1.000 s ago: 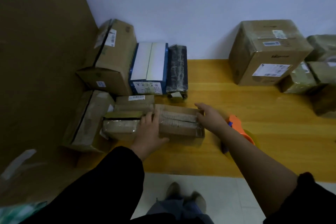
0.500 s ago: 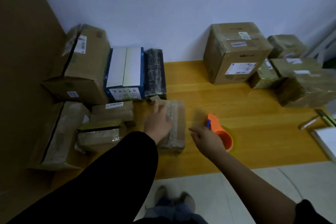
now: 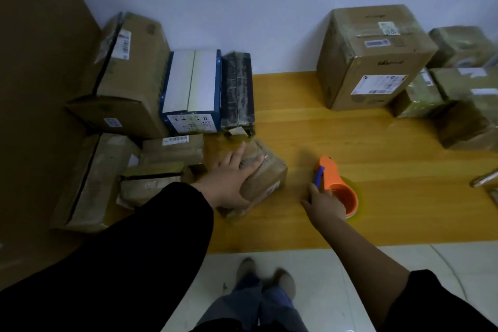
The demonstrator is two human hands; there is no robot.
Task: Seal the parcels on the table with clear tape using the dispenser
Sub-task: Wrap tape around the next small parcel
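Note:
A small brown parcel (image 3: 265, 179) wrapped in tape lies on the yellow wooden table (image 3: 377, 159), turned at an angle. My left hand (image 3: 233, 178) rests flat on top of it with the fingers spread. To its right stands the orange tape dispenser (image 3: 336, 187) with a blue blade piece and a roll of clear tape. My right hand (image 3: 324, 203) is at the dispenser's near side, its fingers touching the handle; whether they curl round it is hidden.
Taped parcels (image 3: 159, 183) and a blue-and-white box (image 3: 192, 91) crowd the left by a large carton (image 3: 129, 73). A big labelled carton (image 3: 369, 56) and more wrapped parcels (image 3: 458, 94) sit far right. A metal object (image 3: 485, 178) lies at the right edge. The table's front edge is near my feet.
The parcel was turned from lying crosswise to pointing away from me. My right hand left the parcel and moved right to the dispenser. My left hand stayed on the parcel.

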